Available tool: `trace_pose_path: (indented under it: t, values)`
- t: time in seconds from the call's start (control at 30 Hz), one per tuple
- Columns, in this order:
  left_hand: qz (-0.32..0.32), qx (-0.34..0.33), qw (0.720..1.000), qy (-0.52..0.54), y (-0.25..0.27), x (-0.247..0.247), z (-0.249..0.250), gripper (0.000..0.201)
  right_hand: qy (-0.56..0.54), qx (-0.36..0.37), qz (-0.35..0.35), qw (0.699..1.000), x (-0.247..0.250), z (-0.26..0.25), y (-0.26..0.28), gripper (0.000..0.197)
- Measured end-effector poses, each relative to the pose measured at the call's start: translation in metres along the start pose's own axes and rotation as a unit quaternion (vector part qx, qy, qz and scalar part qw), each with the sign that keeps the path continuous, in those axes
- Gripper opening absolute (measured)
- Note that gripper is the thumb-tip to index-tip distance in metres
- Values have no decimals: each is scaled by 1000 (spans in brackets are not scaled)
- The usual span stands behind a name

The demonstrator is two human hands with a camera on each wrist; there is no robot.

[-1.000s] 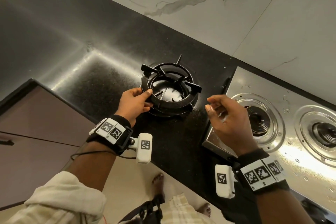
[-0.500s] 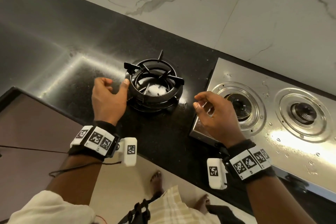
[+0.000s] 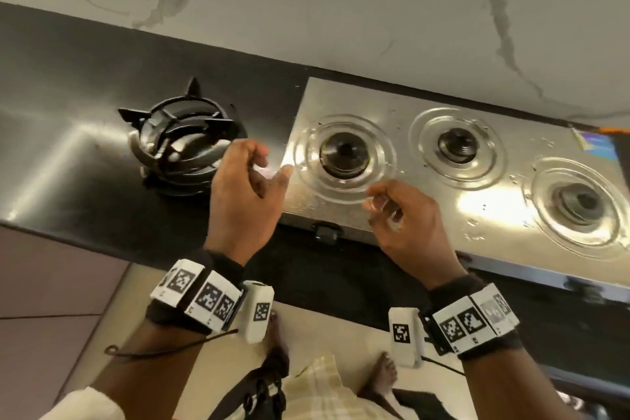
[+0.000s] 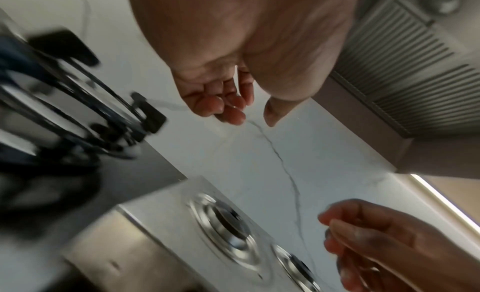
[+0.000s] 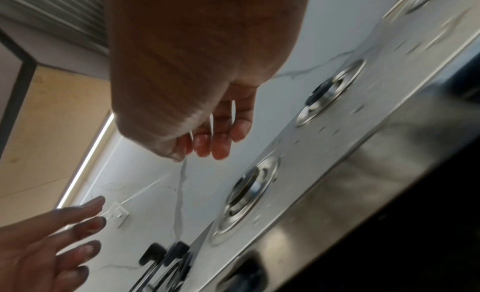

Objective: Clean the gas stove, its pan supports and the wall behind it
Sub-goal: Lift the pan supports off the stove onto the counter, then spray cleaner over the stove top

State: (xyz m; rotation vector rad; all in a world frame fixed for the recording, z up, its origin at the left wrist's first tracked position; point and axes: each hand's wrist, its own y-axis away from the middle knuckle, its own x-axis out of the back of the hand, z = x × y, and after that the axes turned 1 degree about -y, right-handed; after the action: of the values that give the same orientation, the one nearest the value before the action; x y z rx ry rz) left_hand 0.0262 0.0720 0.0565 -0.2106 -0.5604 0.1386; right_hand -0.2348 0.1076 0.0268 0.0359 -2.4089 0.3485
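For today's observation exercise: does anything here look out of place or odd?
Yes. The pan supports sit stacked on the black counter left of the stove, leaving its three burners bare. Water droplets speckle the steel top.

Left hand (image 3: 243, 196), right hand (image 3: 407, 228), both empty

Quick count, all placed off the gas stove (image 3: 402, 102). One stove, steel top. Burners (image 3: 345, 154) on it: 3, in a row, each w/ its own ring dish, so 3 dishes. Knobs on the stove's near edge: 1 (image 3: 326, 232) clearly seen, others can't tell. Pan supports (image 3: 180, 143): a stack just left of the stove on the black counter (image 3: 68, 85), looks like 2–3 nested, blurred, exact no. unclear. Hands: 2, left hand (image 3: 243, 191) over the stove's left edge, right hand (image 3: 405, 225) over its front edge. Wrist bands: 2. Wall behind the stove: 1 marble wall (image 3: 341, 10), 1 switch plate (image 5: 118, 214).
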Motion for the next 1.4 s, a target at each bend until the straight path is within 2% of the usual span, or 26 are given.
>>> trace_pose_path:
  t: [0.33, 0.5, 0.63, 0.73, 0.87, 0.97, 1.03, 1.07, 1.13, 1.23, 1.33, 1.4]
  values:
    - [-172, -70, 982, 33, 91, -191, 126, 23, 48, -94, 80, 991, 154, 112, 131, 18]
    - [-250, -99, 962, 34, 117, -270, 184, 23, 49, -116, 158, 979, 228, 163, 197, 16]
    - [-317, -127, 939, 26, 126, -317, 206, 25, 89, -144, 228, 959, 274, 192, 234, 16]
    - [-367, -157, 917, 7, 132, -352, 207, 31, 153, -199, 315, 915, 311, 214, 264, 22]
    - [-401, -200, 885, -124, 142, -385, 200, 45, 234, -275, 475, 802, 350, 239, 301, 37]
    - [-399, -226, 865, -202, 151, -393, 200, 50, 213, -343, 552, 730, 376, 263, 321, 63]
    - [-396, -228, 862, -220, 155, -394, 201, 48, 176, -390, 575, 697, 395, 282, 332, 79]
    - [-397, -226, 861, -223, 155, -394, 201, 47, 172, -402, 576, 691, 403, 291, 335, 85]
    - [-397, -227, 860, -226, 155, -393, 201, 45, 150, -402, 580, 692, 419, 306, 337, 93]
    - [-397, -229, 857, -234, 154, -391, 200, 47, 97, -376, 598, 701, 435, 323, 336, 93]
    - [-392, -231, 859, -236, 155, -393, 200, 47, 41, -395, 550, 735, 446, 340, 338, 72]
    - [-386, -234, 862, -230, 155, -393, 200, 48, -3, -418, 524, 742, 455, 350, 339, 58]
